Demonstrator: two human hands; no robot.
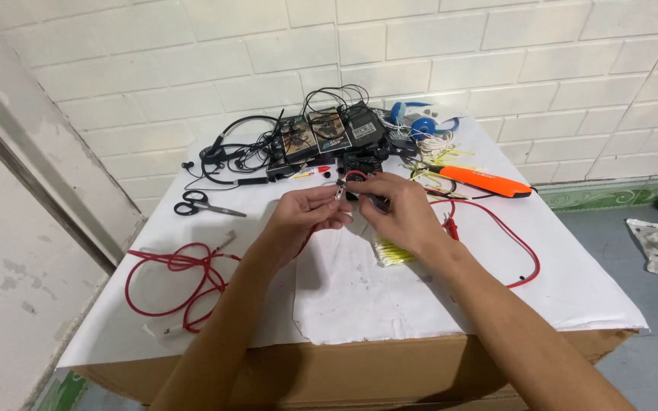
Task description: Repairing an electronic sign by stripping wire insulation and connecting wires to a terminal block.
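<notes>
A white paper-covered table [496,297] fills the view. At eight o'clock lies a coiled red cable [180,281]; at twelve, a heap of black electronics [329,133]; at two, an orange tool [481,180]; at ten, black scissors [203,204]. At centre the left hand [306,217] and right hand [401,213] meet, fingers pinching a small black connector [352,189] between them.

The small part pinched between the left hand [308,215] and right hand [399,215] is too tiny and finger-covered to identify. The right hand hides part of the yellow strips [392,252]. Both forearms are cut off by the near edge.
</notes>
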